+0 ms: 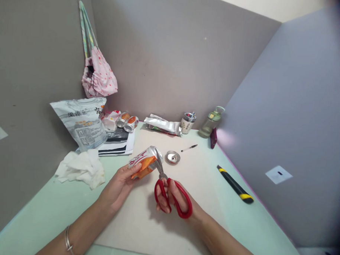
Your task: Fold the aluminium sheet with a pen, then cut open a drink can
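Observation:
My left hand (120, 187) is closed round a white and orange drink can (143, 163), which lies tilted with its silver end to the right. Red-handled scissors (187, 206) are held in my right hand (174, 196), fingers through the loops. Their blades reach up to the can's right end and are slightly apart; whether they cut into the metal is hard to tell. Just right of the can, a cut-off can top (172, 157) with its pull tab rests on the pale board (144, 225).
A black and yellow box cutter (235, 184) lies at the right, a pen (189, 148) beyond the can top. Crumpled tissues (82, 168) and a large bag (83, 124) stand left. Along the back are two cans (131, 124), foil packets (163, 125), a pen cup (188, 124) and a bottle (211, 124).

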{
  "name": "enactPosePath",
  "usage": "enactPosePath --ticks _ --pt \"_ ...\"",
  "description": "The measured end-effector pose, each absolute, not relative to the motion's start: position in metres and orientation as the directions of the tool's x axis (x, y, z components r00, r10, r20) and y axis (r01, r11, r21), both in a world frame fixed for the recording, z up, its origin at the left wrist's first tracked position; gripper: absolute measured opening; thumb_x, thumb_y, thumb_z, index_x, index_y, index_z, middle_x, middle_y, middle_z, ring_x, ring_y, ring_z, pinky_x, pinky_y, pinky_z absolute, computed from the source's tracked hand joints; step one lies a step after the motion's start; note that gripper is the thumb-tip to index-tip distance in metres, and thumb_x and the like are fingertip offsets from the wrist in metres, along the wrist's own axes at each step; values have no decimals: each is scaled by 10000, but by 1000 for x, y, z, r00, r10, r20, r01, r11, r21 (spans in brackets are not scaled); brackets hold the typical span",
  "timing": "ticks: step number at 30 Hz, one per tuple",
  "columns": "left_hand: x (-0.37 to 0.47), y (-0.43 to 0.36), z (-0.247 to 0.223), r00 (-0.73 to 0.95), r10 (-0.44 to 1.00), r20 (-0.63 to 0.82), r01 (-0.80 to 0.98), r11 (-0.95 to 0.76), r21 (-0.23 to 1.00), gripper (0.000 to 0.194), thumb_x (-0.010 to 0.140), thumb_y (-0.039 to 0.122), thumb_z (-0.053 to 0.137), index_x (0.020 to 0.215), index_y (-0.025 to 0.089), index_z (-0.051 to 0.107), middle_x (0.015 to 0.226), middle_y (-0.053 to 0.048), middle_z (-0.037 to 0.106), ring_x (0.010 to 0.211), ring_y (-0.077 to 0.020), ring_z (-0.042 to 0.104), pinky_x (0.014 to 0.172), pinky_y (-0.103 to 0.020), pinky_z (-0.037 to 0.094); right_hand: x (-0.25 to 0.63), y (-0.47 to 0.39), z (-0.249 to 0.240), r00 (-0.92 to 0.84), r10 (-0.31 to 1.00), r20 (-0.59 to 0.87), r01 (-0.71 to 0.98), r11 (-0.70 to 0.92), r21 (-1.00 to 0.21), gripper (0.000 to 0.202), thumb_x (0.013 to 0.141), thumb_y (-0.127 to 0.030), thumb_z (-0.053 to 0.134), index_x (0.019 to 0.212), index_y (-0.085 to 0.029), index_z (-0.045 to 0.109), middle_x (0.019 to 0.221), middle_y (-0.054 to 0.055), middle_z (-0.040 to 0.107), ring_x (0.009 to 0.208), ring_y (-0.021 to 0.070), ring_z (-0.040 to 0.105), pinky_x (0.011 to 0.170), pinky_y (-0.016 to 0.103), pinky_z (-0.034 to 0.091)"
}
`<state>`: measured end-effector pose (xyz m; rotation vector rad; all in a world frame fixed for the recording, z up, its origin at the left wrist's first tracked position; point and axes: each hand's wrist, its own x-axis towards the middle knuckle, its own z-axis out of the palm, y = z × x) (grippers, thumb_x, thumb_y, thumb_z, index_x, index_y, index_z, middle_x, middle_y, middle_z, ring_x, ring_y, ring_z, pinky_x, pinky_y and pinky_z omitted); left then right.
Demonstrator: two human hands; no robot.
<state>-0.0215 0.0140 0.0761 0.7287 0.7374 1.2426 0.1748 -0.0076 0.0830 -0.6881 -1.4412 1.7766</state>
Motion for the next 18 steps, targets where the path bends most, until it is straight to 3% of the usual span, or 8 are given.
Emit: enactPosePath --ticks 5,18 --pt "-26 12 81 117 989 -91 -540 140 830 283 806 349 777 1028 173 774 1157 -77 747 1147 -285 609 988 -346 427 174 -7 76 -535 843 48 -171 -53 -984 526 951 -668 451 835 -171 577 546 -59 435 457 91 359 631 311 507" --pt "-29 10 86 52 993 -107 -497 118 860 337 760 357 812 1035 165 774 1171 -83 753 1224 -307 587 1006 -348 418 174 -6 77 -462 887 15 -4 15 -1000 524 901 -690 519 795 -178 540 532 -69 431 475 87 369 638 308 494"
